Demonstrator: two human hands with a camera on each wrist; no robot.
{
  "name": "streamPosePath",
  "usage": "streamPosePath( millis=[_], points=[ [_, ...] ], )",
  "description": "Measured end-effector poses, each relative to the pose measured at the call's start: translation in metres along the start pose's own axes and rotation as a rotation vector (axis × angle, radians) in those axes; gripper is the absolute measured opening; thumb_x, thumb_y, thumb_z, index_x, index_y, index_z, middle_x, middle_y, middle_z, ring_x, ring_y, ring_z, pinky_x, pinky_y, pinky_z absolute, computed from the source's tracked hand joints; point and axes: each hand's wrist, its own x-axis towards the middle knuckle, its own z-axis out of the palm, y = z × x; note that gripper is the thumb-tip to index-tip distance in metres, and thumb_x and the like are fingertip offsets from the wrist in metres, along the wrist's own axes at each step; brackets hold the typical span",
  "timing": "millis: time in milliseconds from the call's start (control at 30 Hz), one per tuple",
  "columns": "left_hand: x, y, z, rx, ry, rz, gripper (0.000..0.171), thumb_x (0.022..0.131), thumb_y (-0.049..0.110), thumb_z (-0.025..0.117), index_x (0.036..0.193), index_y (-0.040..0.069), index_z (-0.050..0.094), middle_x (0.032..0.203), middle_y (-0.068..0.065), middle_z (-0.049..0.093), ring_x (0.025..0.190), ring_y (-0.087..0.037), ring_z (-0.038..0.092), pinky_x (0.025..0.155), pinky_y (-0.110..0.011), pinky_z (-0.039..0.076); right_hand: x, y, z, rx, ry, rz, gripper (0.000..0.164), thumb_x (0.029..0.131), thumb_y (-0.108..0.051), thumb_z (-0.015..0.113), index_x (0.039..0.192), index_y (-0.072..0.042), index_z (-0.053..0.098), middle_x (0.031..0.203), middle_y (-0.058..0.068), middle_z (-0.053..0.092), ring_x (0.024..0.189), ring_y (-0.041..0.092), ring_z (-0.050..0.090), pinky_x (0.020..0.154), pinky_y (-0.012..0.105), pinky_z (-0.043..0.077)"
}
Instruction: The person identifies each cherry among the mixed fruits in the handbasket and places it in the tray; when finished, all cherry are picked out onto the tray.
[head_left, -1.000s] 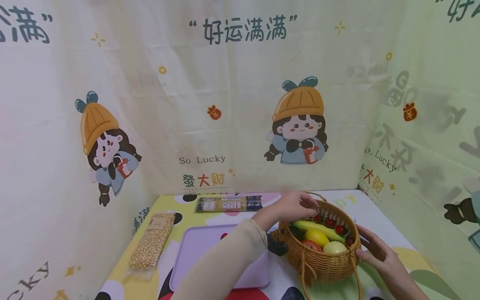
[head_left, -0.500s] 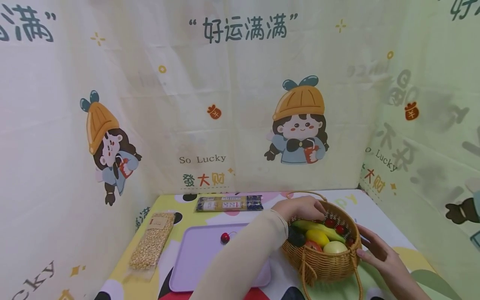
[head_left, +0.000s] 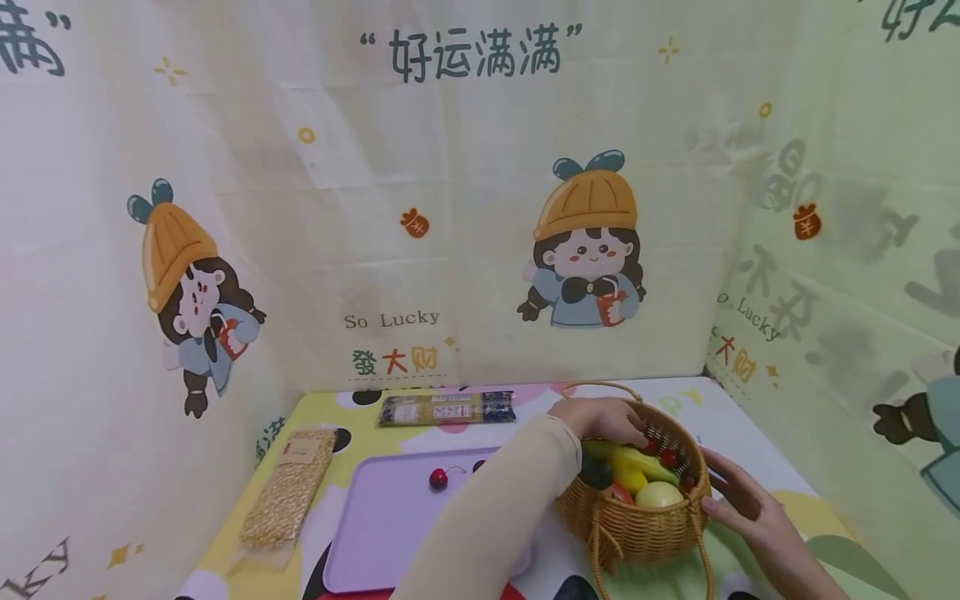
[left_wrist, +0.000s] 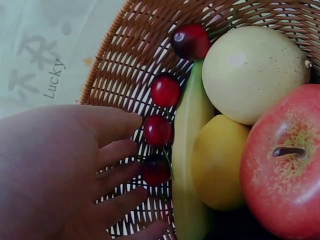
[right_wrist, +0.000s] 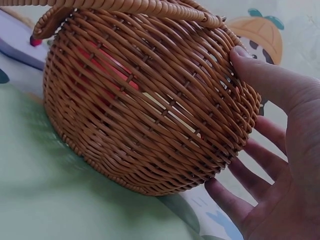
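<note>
A round wicker basket of fruit stands on the right side of the table. My left hand reaches over its far rim. In the left wrist view, its fingers are extended beside several dark red cherries; the index fingertip is at one cherry, contact unclear. Beside them lie a banana, a lemon, a red apple and a pale round fruit. My right hand rests spread fingers and thumb against the basket's right side, as the right wrist view confirms.
A pale purple tray lies left of the basket, partly behind my left sleeve, with a cherry on it. Packaged noodles lie at the back, and a bag of corn kernels is at the left. A rope handle hangs in front.
My left hand has moved down and lower into the basket, its forearm shifting right and uncovering the cherry on the tray. The right hand stays at the basket's side. The head view has shifted slightly.
</note>
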Motion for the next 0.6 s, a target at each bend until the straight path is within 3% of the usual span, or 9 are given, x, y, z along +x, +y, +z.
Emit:
streamPosePath(
  millis=[100, 233, 400, 467, 600],
  points=[
    [0.000, -0.002, -0.001, 0.026, -0.005, 0.001, 0.037, 0.106, 0.042, 0.070, 0.141, 0.033, 0.076, 0.138, 0.018, 0.072, 0.110, -0.006, 0.063, 0.109, -0.030, 0.055, 0.002, -0.001, 0.002, -0.019, 0.003, 0.019, 0.068, 0.115, -0.016, 0.059, 0.176, -0.014, 0.028, 0.147, -0.043, 0.046, 0.126, -0.028, 0.048, 0.096, 0.018, 0.056],
    [-0.002, -0.005, -0.005, 0.057, -0.069, 0.050, 0.041, 0.108, 0.036, 0.068, 0.148, 0.030, 0.072, 0.147, 0.018, 0.069, 0.118, -0.003, 0.062, 0.113, -0.028, 0.055, 0.003, -0.002, 0.002, -0.025, -0.001, 0.012, 0.068, 0.115, -0.016, 0.059, 0.176, -0.014, 0.028, 0.149, -0.042, 0.045, 0.127, -0.027, 0.048, 0.097, 0.018, 0.056],
    [-0.009, 0.004, -0.006, 0.104, -0.138, 0.036, 0.044, 0.108, 0.035, 0.070, 0.151, 0.033, 0.070, 0.156, 0.018, 0.060, 0.120, -0.003, 0.058, 0.106, -0.028, 0.058, 0.003, -0.003, 0.000, -0.015, -0.009, -0.011, 0.068, 0.115, -0.013, 0.058, 0.176, -0.014, 0.028, 0.151, -0.042, 0.045, 0.128, -0.027, 0.048, 0.097, 0.017, 0.056],
    [-0.013, 0.010, -0.005, 0.197, -0.129, 0.008, 0.045, 0.106, 0.039, 0.071, 0.151, 0.037, 0.069, 0.165, 0.018, 0.050, 0.126, -0.004, 0.056, 0.107, -0.031, 0.058, 0.003, -0.003, -0.001, -0.017, -0.008, -0.007, 0.069, 0.115, -0.013, 0.059, 0.176, -0.014, 0.028, 0.150, -0.042, 0.045, 0.128, -0.027, 0.048, 0.097, 0.017, 0.056],
    [-0.019, 0.021, -0.001, 0.440, -0.068, -0.078, 0.045, 0.104, 0.050, 0.071, 0.149, 0.049, 0.067, 0.178, 0.023, 0.031, 0.154, -0.003, 0.044, 0.116, -0.037, 0.050, 0.001, -0.002, -0.001, -0.019, -0.003, -0.002, 0.068, 0.115, -0.013, 0.059, 0.176, -0.014, 0.028, 0.149, -0.043, 0.046, 0.127, -0.028, 0.048, 0.097, 0.017, 0.056]
  ],
)
